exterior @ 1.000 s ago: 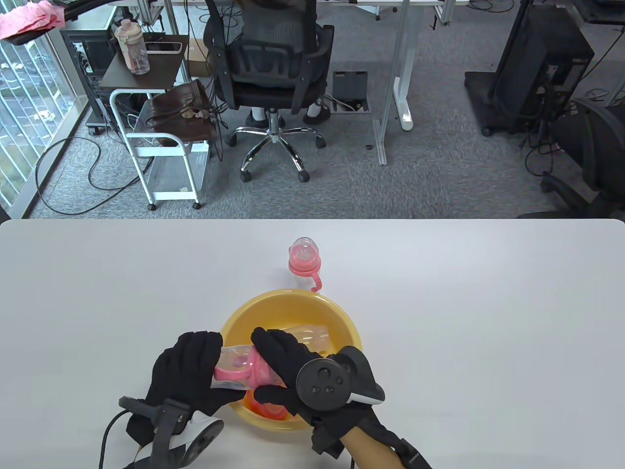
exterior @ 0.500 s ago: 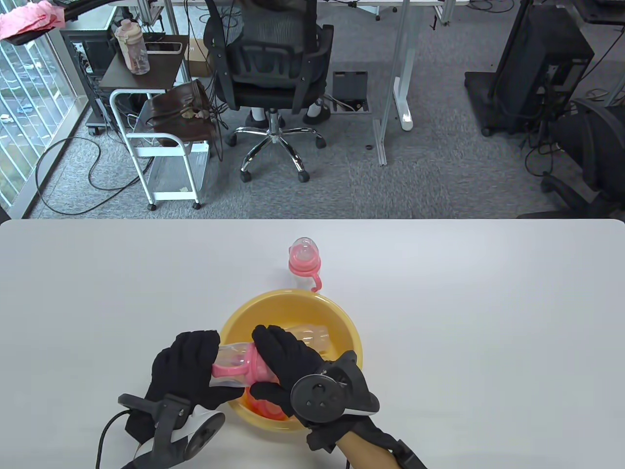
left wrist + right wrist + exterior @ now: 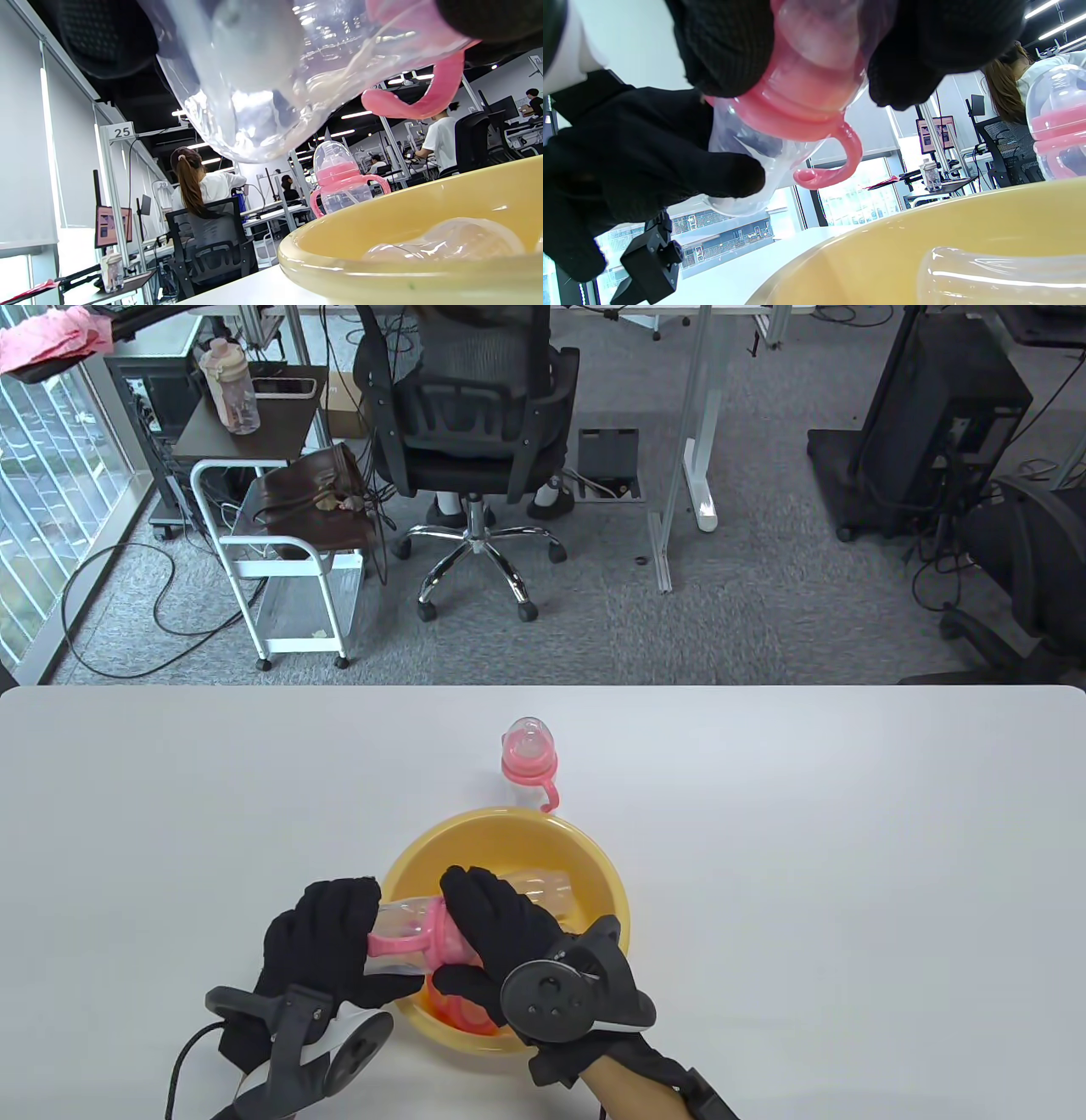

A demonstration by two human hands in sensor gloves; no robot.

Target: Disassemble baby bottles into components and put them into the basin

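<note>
Still light and slick, the bottle (image 3: pixel 407 937) lay sideways over the basin's (image 3: pixel 594 861) seven-o'clock rim, my left hand (image 3: pixel 327 946) wrapping its clear body, my right hand (image 3: pixel 496 942) clamping the ridged pink collar (image 3: pixel 441 940).

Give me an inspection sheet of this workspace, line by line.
Surface: white table.
Job's things: yellow basin holding a clear bottle body and orange part; held baby bottle over the basin's near-left rim; second baby bottle upright behind the basin.
Clutter: nothing seen.
Hands: left hand grips the bottle body; right hand grips its pink collar.
Cables: glove cable.
Surroundings: office chair, white cart.
</note>
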